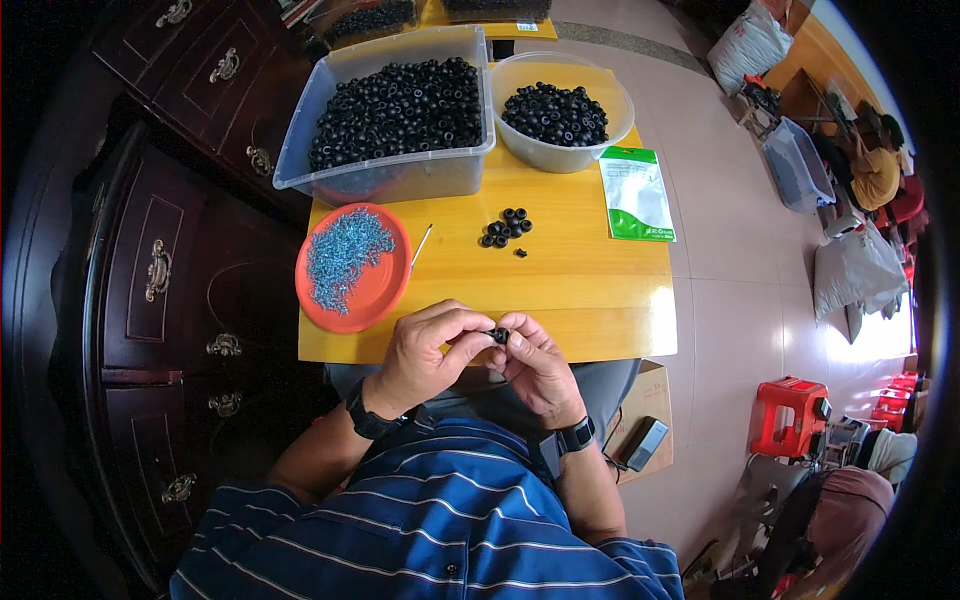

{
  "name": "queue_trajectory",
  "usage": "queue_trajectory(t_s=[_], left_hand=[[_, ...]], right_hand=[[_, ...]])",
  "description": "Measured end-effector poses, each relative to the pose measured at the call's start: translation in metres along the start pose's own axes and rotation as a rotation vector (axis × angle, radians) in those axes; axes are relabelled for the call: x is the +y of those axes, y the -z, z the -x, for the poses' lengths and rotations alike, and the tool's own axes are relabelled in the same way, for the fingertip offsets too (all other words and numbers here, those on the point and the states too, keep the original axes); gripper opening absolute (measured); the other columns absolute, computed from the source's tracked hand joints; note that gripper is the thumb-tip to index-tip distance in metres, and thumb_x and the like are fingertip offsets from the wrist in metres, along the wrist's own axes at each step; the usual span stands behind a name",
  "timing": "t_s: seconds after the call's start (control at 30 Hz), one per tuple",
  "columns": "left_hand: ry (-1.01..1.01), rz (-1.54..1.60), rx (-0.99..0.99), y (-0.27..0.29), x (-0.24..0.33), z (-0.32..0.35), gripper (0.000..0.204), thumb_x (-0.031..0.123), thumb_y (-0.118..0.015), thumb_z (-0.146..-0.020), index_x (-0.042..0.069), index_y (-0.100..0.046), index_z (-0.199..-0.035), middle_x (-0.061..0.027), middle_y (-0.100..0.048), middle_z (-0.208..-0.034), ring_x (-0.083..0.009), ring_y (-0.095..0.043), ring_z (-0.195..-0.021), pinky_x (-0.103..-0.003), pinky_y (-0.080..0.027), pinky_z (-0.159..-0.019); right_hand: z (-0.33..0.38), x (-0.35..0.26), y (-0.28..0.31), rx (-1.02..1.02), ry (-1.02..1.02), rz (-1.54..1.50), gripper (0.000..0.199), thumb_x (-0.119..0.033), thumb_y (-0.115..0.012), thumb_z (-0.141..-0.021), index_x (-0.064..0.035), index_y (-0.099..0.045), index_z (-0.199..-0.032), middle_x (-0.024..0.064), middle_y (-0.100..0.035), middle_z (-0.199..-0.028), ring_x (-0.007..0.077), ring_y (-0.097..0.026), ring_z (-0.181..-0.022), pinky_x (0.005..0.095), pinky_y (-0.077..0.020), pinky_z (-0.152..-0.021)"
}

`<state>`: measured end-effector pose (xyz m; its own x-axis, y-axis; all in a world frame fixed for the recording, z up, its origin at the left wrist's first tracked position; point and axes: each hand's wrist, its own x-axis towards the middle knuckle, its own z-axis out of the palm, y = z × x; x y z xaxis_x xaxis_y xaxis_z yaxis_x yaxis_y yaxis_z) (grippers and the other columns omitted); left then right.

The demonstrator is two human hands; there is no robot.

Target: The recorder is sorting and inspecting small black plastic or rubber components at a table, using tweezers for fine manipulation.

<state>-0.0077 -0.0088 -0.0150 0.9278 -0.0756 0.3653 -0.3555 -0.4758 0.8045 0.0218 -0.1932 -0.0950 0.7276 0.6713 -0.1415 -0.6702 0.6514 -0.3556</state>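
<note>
Over the near edge of the yellow table (pixel 560 285), both hands meet at a small black rounded part (pixel 501 336). My left hand (pixel 428 348) pinches it between thumb and fingertips. From the other side, my right hand (pixel 540 370) grips it with thumb and index finger. A few similar black hollow parts (pixel 507 230) lie grouped further up the table, with a tiny black piece (pixel 520 254) beside them. To the left, an orange-red plate (pixel 392 285) holds a heap of small bluish metal pieces, apparently screws (pixel 343 252). A thin pale stick-like tool (pixel 422 246) lies beside the plate.
A clear rectangular bin (pixel 430 178) and a round clear tub (pixel 560 158) stand at the back, filled with black parts. A green and white pouch (pixel 637 200) lies at the right edge. Dark wooden cabinets (pixel 150 330) border the left. A red stool (pixel 787 415) and people are at right.
</note>
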Motion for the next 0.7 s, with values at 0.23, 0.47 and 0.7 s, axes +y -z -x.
queue_trajectory(t_s=[0.23,0.47,0.7], left_hand=[[-0.021,-0.066,-0.034,0.0034,0.0005,-0.0012,0.016,-0.005,-0.075,-0.084,0.0,-0.071,-0.099,-0.0111,-0.07,-0.086,-0.0221,-0.069,-0.073,-0.031,-0.053,-0.063],[-0.025,-0.109,-0.062,0.0027,0.0037,-0.0022,0.013,0.003,-0.075,-0.086,0.004,-0.07,-0.097,-0.0107,-0.069,-0.086,-0.0289,-0.07,-0.076,-0.036,-0.054,-0.065],[-0.034,-0.109,-0.074,0.0015,0.0034,-0.0021,0.012,0.003,-0.075,-0.086,0.004,-0.069,-0.097,-0.011,-0.069,-0.086,-0.0296,-0.07,-0.077,-0.037,-0.054,-0.064]], right_hand=[[-0.0007,0.0,0.0,-0.013,0.008,0.016,0.02,-0.013,-0.065,-0.102,-0.0043,-0.063,-0.12,0.0048,-0.069,-0.107,0.0125,-0.068,-0.088,0.027,-0.0587,-0.084],[-0.0005,-0.0001,0.0042,-0.02,0.021,0.062,0.021,-0.013,-0.065,-0.102,-0.0037,-0.063,-0.121,0.0046,-0.069,-0.107,0.0121,-0.068,-0.088,0.0268,-0.0589,-0.084],[0.0,0.0006,0.0073,-0.022,0.018,0.071,0.022,-0.013,-0.065,-0.102,-0.0038,-0.063,-0.122,0.0049,-0.069,-0.108,0.0123,-0.069,-0.089,0.0271,-0.0589,-0.084]])
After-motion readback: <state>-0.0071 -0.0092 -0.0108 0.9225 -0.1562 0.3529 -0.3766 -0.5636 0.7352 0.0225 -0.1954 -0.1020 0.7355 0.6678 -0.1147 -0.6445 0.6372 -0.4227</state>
